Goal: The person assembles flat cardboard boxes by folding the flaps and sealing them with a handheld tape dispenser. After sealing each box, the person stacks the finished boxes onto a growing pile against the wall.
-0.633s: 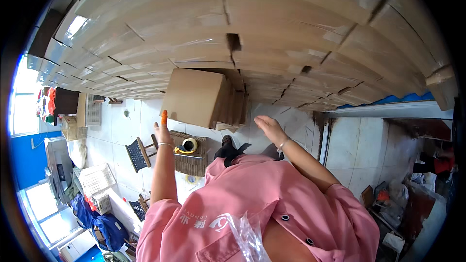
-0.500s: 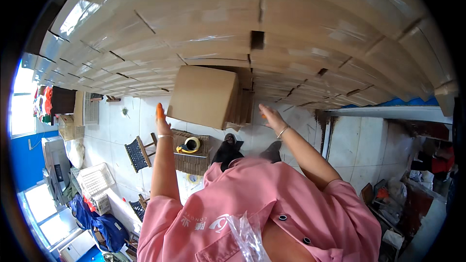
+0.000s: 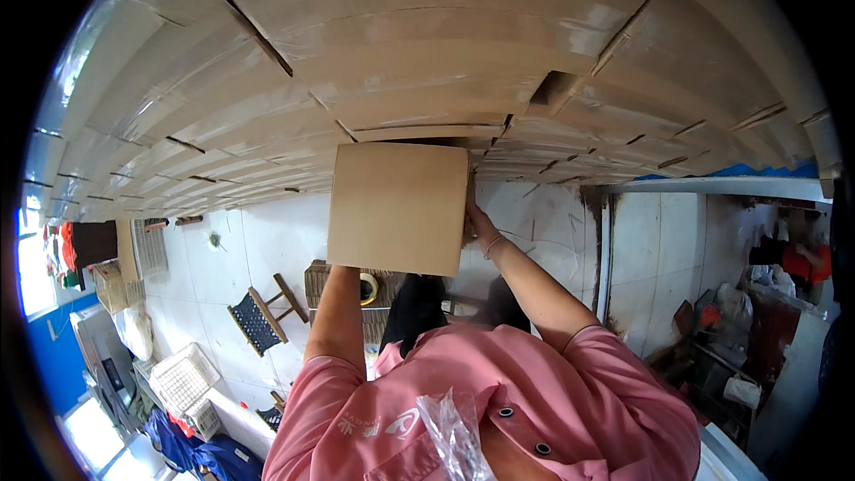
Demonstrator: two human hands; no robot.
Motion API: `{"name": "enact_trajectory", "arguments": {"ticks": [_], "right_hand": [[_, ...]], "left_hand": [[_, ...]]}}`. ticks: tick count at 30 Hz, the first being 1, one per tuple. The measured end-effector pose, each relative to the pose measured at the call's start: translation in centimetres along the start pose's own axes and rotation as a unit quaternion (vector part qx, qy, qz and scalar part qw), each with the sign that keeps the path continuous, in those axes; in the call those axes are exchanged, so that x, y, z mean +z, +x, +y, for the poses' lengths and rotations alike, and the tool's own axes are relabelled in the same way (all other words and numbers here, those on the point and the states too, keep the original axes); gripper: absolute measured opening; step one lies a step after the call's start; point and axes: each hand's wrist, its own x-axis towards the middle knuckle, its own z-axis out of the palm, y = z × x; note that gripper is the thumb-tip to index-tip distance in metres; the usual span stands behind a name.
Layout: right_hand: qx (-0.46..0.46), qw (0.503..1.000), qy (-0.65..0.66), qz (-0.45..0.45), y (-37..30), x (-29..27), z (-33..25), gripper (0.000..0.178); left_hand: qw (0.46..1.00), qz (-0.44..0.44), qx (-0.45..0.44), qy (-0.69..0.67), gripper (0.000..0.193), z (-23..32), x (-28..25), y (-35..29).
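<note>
A brown cardboard box (image 3: 398, 207) is in front of me, its plain face toward me, close to the wall of stacked cartons. My right hand (image 3: 482, 230) presses against its right side, fingers partly hidden behind the edge. From below, my left forearm (image 3: 337, 307) reaches under the box's lower left corner, so the left hand itself is hidden behind the box. The box is held between both hands. Below it lies a pile of flat brown cardboard (image 3: 319, 283) with a tape roll (image 3: 369, 289) on it, partly covered by the box and my arm.
Taped cartons (image 3: 401, 53) are stacked high across the far side. A folding stool (image 3: 256, 321) stands on the pale tiled floor (image 3: 214, 281) to the left, with white plastic baskets (image 3: 183, 380) beyond it. A person in red (image 3: 806, 258) is at the far right, beyond clutter.
My hands, apart and empty before, have come in to the cardboard box and taken hold of it. The box appears larger and nearer, with its face turned toward me.
</note>
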Motion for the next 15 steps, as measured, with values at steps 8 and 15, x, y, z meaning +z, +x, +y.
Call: {"name": "enact_trajectory", "arguments": {"ticks": [8, 15], "right_hand": [[0.073, 0.99, -0.124, -0.003, -7.2, 3.0, -3.4, 0.082], [-0.039, 0.971, -0.195, -0.131, -18.1, 9.4, -8.7, 0.077]], "left_hand": [[0.997, 0.055, 0.031, 0.038, 0.077, -2.5, -0.4, -3.2], [0.976, 0.136, 0.103, 0.132, 0.075, -1.9, -0.4, -17.6]]}}
